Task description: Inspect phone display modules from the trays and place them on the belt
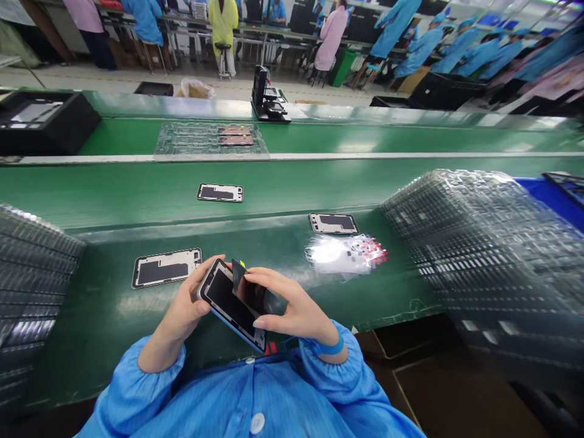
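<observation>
My left hand [185, 301] grips a phone housing [225, 298] by its upper left edge, thumb in front and fingers behind. The housing is tilted, with a dark inner face and a blue side. Between the fingers and thumb of my right hand [292, 304] is a thin dark flat piece [250, 293] with a yellow tab. It stands at an angle over the housing; whether it touches the housing, I cannot tell. A second phone housing [166, 267] lies flat left of my hands. Another phone housing [334, 223] lies to the right, behind a pile of clear plastic strips [337, 254] with red ends.
Stacked clear trays [474, 237] rise on the right, more stacked trays [31, 274] on the left. A further phone housing [220, 193] lies on the green belt [292, 182]. Beyond are a clear tray [182, 139], a black fixture [262, 97] and people at benches.
</observation>
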### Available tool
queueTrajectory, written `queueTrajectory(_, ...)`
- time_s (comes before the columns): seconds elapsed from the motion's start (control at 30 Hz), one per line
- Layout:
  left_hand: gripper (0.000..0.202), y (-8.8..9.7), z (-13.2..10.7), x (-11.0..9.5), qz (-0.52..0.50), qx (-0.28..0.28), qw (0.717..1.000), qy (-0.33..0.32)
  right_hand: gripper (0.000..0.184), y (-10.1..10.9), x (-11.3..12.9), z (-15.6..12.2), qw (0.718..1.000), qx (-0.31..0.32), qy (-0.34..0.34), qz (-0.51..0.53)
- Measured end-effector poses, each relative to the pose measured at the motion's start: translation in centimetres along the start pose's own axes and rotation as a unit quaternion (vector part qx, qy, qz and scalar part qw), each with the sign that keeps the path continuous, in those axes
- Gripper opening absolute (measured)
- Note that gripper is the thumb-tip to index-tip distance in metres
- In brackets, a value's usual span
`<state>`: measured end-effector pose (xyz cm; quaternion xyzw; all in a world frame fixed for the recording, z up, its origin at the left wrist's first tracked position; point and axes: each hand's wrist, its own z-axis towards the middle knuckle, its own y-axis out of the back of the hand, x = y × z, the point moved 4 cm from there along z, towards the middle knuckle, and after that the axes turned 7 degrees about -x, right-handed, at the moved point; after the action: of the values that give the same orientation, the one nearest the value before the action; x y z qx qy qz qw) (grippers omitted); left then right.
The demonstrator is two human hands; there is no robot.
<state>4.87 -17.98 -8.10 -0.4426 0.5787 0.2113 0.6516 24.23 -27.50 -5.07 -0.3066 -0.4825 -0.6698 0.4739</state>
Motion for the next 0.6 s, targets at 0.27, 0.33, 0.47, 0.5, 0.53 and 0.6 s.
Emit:
queueTrajectory(0.27,0.089,-0.42,-0.16,-0.17,0.015,0.003,1.000,-0.007,0.067,-0.24,-0.21,-0.05,1.000,-0.016,-0.007,-0.015)
queueTrajectory(0.33,0.087,-0.41,-0.17,-0.24,0.014,0.003,1.000,-0.008,0.067,-0.14,-0.22,-0.10,1.000,-0.014,-0.003,-0.012)
queueTrajectory(0.47,0.086,-0.40,-0.10,-0.27,0.009,0.009,1.000,-0.005,0.068,0.12,-0.24,-0.18,1.000,-0.004,-0.002,-0.014)
queueTrajectory(0.5,0.085,-0.41,-0.08,-0.27,0.008,0.010,1.000,-0.006,0.068,0.18,-0.22,-0.19,1.000,-0.002,0.000,-0.016)
queueTrajectory(0.53,0.085,-0.41,-0.07,-0.27,0.008,0.010,1.000,-0.009,0.068,0.23,-0.20,-0.20,1.000,0.000,0.001,-0.016)
queueTrajectory(0.6,0.086,-0.43,-0.09,-0.30,0.015,0.009,1.000,-0.014,0.068,0.31,-0.19,-0.20,1.000,0.003,0.002,-0.017)
